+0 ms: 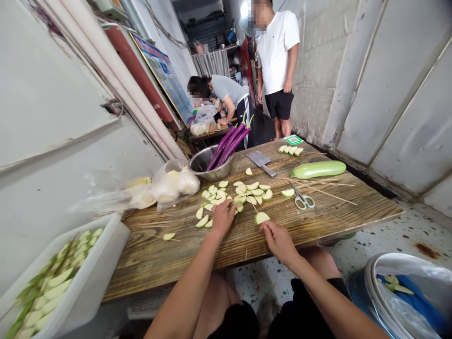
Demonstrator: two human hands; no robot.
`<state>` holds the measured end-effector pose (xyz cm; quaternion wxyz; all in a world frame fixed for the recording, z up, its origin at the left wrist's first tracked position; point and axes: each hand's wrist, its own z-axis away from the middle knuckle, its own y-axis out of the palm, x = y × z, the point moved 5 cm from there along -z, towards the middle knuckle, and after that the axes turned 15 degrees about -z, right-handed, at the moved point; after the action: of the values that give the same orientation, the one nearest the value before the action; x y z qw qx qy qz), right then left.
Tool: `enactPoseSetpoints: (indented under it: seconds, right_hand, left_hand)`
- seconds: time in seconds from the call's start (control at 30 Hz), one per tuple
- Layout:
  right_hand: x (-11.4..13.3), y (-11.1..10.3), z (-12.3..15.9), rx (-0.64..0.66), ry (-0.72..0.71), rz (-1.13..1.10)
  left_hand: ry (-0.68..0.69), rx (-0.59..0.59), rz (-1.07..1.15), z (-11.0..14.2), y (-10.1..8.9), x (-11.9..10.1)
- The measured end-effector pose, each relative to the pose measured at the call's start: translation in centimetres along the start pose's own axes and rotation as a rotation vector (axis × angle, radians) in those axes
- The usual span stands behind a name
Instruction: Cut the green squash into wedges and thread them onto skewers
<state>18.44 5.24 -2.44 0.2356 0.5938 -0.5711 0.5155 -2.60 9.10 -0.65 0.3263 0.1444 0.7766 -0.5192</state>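
My left hand [223, 216] rests on the wooden table [318, 214], fingers curled over pale green squash slices [243, 192] scattered there. My right hand [278, 240] is closed in a pinch beside a single squash slice [262, 217], apparently holding a thin skewer that I can barely make out. A whole pale green squash [318, 169] lies at the far right of the table. Bamboo skewers [325, 187], green-handled scissors [303, 200] and a cleaver [260, 161] lie between the squash and the slices.
A steel bowl [205, 162] with long purple eggplants [229, 143] stands at the back. Plastic bags [169, 186] lie left of it. A white tub [88, 278] of skewered slices sits at the lower left, a lined bin [399, 292] at the lower right. Two people are behind the table.
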Motion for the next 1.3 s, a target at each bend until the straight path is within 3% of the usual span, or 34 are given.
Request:
enactPoseSetpoints:
  seconds: [0.1, 0.23, 0.3, 0.4, 0.53, 0.7, 0.97, 1.3]
  right_hand:
    - [0.5, 0.2, 0.8, 0.015, -0.037, 0.055]
    - [1.2, 0.8, 2.7, 0.062, -0.099, 0.147]
    - [1.6, 1.2, 3.6, 0.093, -0.118, 0.163]
    - [1.9, 1.6, 4.6, 0.123, -0.124, 0.179]
    - [2.1, 1.6, 5.1, 0.121, -0.111, 0.167]
    - [2.6, 1.6, 4.9, 0.116, -0.132, 0.147]
    - [3.0, 2.2, 4.9, 0.168, -0.136, 0.219]
    - [2.6, 2.6, 4.5, 0.200, -0.099, 0.291]
  left_hand:
    - [-0.216, 0.012, 0.424, 0.8, 0.2, 0.5]
    - [-0.523, 0.333, 1.106, 3.4, 2.5, 0.0]
    - [-0.637, 0.414, 1.320, 4.5, 3.3, -0.5]
    - [-0.793, 0.443, 1.488, 5.4, 3.9, -1.0]
    - [-0.948, 0.467, 1.525, 5.5, 3.7, -1.1]
    - [-0.919, 0.419, 1.578, 5.2, 3.3, -0.3]
    - [-0.990, 0.214, 1.518, 5.3, 3.1, 0.9]
    - [-1.024, 0.160, 1.409, 5.7, 3.2, 1.0]
